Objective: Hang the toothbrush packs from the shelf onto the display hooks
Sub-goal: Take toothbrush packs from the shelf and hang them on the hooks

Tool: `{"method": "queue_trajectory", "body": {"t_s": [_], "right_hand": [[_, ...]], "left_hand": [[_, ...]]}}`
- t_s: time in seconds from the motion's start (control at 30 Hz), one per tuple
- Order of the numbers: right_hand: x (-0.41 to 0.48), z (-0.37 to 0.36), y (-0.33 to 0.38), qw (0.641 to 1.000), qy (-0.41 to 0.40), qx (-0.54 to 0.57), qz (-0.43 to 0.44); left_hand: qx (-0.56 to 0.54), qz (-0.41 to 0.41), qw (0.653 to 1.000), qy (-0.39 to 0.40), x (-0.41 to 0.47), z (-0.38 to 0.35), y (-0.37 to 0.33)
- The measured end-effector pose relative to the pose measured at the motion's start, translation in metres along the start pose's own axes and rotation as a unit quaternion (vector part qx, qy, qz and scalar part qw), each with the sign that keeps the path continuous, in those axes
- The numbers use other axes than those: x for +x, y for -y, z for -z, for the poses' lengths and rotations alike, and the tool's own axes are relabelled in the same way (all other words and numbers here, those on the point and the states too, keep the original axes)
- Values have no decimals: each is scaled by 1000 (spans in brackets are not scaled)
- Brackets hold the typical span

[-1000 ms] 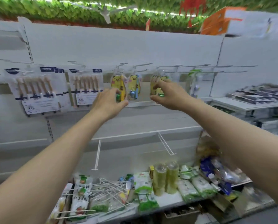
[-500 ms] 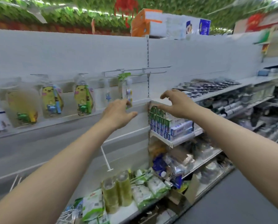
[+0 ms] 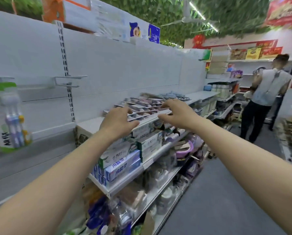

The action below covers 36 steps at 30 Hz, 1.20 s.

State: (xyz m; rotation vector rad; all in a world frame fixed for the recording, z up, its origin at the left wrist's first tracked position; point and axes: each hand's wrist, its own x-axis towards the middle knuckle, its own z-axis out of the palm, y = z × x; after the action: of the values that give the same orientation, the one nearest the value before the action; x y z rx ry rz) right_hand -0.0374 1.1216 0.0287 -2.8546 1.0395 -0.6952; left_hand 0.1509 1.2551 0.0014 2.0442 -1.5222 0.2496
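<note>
The white shelving wall (image 3: 125,68) fills the left half of the view, running off toward two o'clock. Its upper shelf (image 3: 91,123) juts out near the centre, and the toothbrush packs (image 3: 147,106) lie flat on it in overlapping rows that trail toward one o'clock. Below them, at six o'clock, sit stacked toothpaste boxes (image 3: 123,160). At ten o'clock a bare display hook (image 3: 69,80) sticks out from the panel, and at nine o'clock a pack already hung (image 3: 11,114) dangles from another.

Both arms reach in from the bottom corners. The left hand (image 3: 118,122) hovers over the near edge of the rows, fingers spread and curled, holding nothing. The right hand (image 3: 177,112) hangs just beside it at one o'clock, fingers likewise loose and empty.

The step looks like picking up the next packs. I'd say it goes best by taking the nearest, topmost packs first, pinching each by its card header so the hanging hole stays clear. Lifting straight up should keep the overlapped row from sliding off the edge. Then the swing goes back to the bare hook at ten o'clock.
</note>
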Motion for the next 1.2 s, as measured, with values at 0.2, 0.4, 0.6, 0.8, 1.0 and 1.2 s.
{"method": "queue_trajectory", "body": {"t_s": [0.2,0.4,0.6,0.8,1.0,1.2], "right_hand": [[56,-21,-137,1000,7,13,-25],[124,-28,-276,999,11,22,23],[193,-27,-412,999,19,41,29],[272,-47,-511,994,15,105,29],[361,-90,-581,988,5,149,49],[464,-103,-636,980,16,187,62]], "left_hand": [[12,-15,999,29,105,-96,-52],[17,26,999,-17,203,-182,-107],[20,57,998,-11,293,-262,-173],[46,91,995,-19,384,-317,-193],[63,103,989,-82,484,-371,-190],[48,160,981,-96,590,-416,-175]]}}
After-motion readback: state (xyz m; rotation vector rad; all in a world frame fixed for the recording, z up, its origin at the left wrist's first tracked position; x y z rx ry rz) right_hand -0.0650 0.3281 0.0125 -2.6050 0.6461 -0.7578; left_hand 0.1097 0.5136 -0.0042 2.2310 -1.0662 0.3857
